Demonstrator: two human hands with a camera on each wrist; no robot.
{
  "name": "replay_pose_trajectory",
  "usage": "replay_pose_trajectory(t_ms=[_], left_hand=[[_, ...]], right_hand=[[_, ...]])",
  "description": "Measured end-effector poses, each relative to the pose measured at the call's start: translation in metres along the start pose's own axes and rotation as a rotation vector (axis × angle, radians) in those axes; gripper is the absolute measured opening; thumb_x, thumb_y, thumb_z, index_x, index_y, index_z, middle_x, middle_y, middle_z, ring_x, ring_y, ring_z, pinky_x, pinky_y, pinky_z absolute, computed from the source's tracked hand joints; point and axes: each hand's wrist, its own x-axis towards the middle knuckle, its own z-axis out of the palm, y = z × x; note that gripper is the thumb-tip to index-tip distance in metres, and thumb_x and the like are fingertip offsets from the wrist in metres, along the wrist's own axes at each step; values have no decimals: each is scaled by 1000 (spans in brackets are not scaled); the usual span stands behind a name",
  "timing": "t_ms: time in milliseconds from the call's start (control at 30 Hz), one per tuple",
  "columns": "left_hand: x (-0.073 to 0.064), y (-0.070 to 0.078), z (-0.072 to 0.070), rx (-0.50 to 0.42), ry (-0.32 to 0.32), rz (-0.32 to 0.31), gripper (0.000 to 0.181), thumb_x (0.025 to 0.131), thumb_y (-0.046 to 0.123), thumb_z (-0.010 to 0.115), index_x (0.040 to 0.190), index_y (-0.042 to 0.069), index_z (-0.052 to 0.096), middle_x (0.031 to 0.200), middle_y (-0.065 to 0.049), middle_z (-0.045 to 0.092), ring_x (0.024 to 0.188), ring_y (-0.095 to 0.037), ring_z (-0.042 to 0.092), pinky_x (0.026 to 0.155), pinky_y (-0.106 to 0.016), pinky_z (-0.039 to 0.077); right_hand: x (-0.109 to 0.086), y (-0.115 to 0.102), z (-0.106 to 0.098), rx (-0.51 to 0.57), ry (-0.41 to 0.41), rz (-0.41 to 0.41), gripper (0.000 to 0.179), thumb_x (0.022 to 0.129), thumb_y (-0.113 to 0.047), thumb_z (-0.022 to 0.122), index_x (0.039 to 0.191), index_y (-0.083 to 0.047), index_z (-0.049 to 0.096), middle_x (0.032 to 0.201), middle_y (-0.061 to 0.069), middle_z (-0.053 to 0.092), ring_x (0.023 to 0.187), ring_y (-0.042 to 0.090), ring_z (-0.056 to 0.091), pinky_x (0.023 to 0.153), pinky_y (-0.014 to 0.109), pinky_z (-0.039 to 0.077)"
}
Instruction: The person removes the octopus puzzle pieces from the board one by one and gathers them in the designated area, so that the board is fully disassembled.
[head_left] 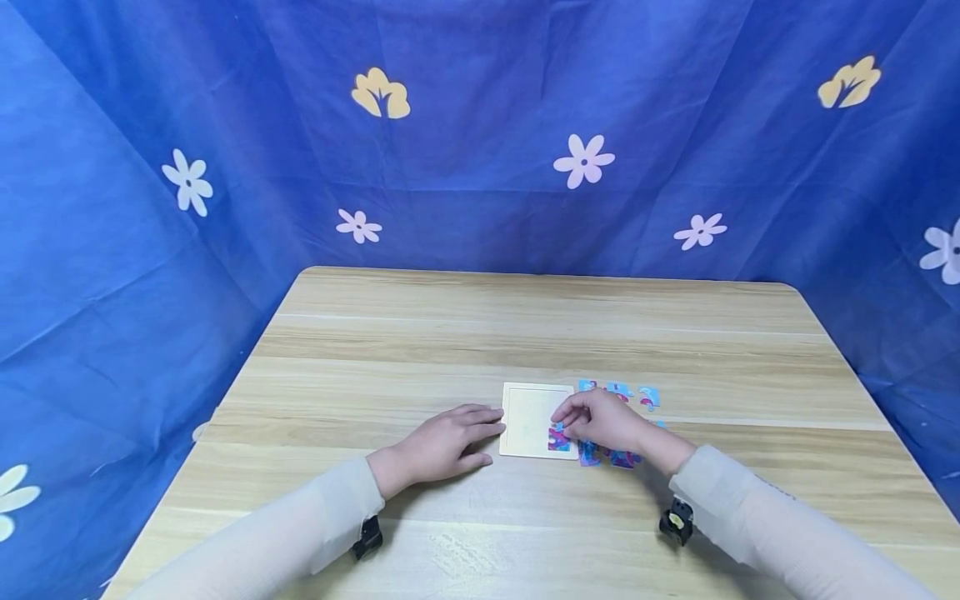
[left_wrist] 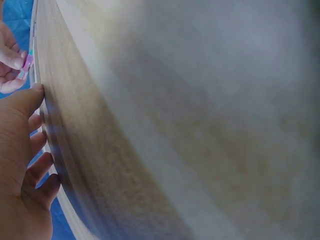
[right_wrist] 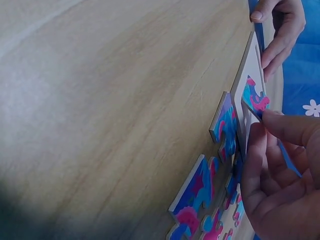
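A pink and blue jigsaw piece (head_left: 557, 440) is pinched between the thumb and fingers of my right hand (head_left: 600, 421), over the right side of a pale puzzle tray (head_left: 525, 421). In the right wrist view the piece (right_wrist: 257, 97) looks tilted, its lower edge at the fingertips. My left hand (head_left: 453, 442) lies flat beside the tray, fingertips at its left edge with the fingers straight. Several more jigsaw pieces (right_wrist: 192, 190) lie on the table right of the tray, partly hidden under my right hand in the head view.
The wooden table (head_left: 420, 333) has rounded far corners. A blue cloth (head_left: 465, 150) with white flowers hangs behind it and along both sides. One loose jigsaw piece (head_left: 649, 397) lies at the far right of the group.
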Motion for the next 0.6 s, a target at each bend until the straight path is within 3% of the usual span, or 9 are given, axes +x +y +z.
replay_pose_trajectory(t_ms=[600], left_hand=[[0,0,2,13,-2,-3,49,92,36,62,131,6,58,141,-9,48,131,-27,41,110,-36,30]], right_hand=[[-9,3,-17,83,36,30,17,86,-2,67,103,-4,69,87,1,66,77,18,59,67,26,52]])
